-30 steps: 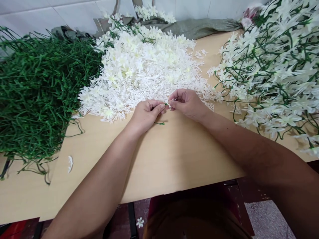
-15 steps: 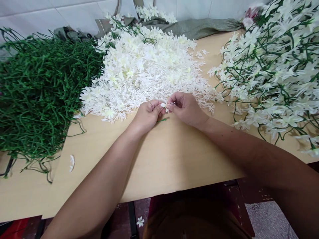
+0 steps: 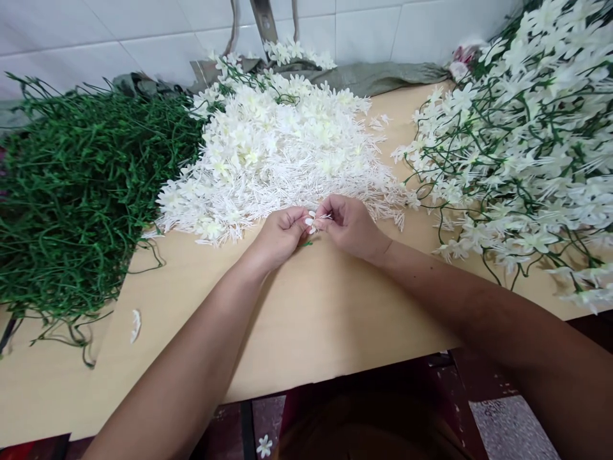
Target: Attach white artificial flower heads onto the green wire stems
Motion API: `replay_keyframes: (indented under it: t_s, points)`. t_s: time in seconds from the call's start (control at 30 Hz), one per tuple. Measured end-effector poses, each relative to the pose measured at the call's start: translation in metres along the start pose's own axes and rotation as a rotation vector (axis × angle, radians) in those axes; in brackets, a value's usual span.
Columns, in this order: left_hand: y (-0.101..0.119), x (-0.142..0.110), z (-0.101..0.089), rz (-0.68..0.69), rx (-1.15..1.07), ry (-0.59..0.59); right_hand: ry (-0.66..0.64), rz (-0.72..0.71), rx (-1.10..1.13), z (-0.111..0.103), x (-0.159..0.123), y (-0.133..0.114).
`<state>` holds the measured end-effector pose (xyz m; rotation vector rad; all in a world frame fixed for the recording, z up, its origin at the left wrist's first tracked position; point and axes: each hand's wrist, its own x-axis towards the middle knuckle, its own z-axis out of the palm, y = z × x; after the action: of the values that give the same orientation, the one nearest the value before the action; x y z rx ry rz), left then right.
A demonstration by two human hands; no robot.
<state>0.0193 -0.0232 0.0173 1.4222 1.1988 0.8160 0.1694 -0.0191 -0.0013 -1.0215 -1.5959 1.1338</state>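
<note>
Over the near edge of the white heap, my two hands meet around one small white artificial flower (image 3: 311,221). My left hand (image 3: 281,237) is closed in a pinch on the flower, and a short green stem end (image 3: 307,243) pokes out below its fingers. My right hand (image 3: 353,229), also pinched, grips a thin white stamen piece (image 3: 326,216) at the flower's centre. How far the stamen sits inside the petals is hidden by the fingers. Just beyond the hands lies a heap of loose white petals and stamens (image 3: 287,153).
To the left is a big tangle of green stems (image 3: 96,191). White flowers on green stems (image 3: 522,160) pile up at the right. A white fragment (image 3: 136,326) lies on the tan tabletop (image 3: 306,332). One flower (image 3: 264,446) is below the table edge. A tiled wall (image 3: 158,25) stands behind.
The head view has tilted up slightly, so the scene sits lower. Both hands stay together at the flower, and its petals now face the camera a little more.
</note>
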Motion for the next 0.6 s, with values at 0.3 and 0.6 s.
replay_keyframes:
  t_s: [0.3, 0.6]
  points:
    - [0.002, 0.002, -0.004, -0.006, 0.031, -0.077, -0.041, 0.000, -0.016, -0.007, 0.006, 0.003]
    - [-0.001, 0.002, -0.004, 0.006, 0.005, -0.091, -0.042, 0.037, 0.009, -0.015, 0.008, -0.001]
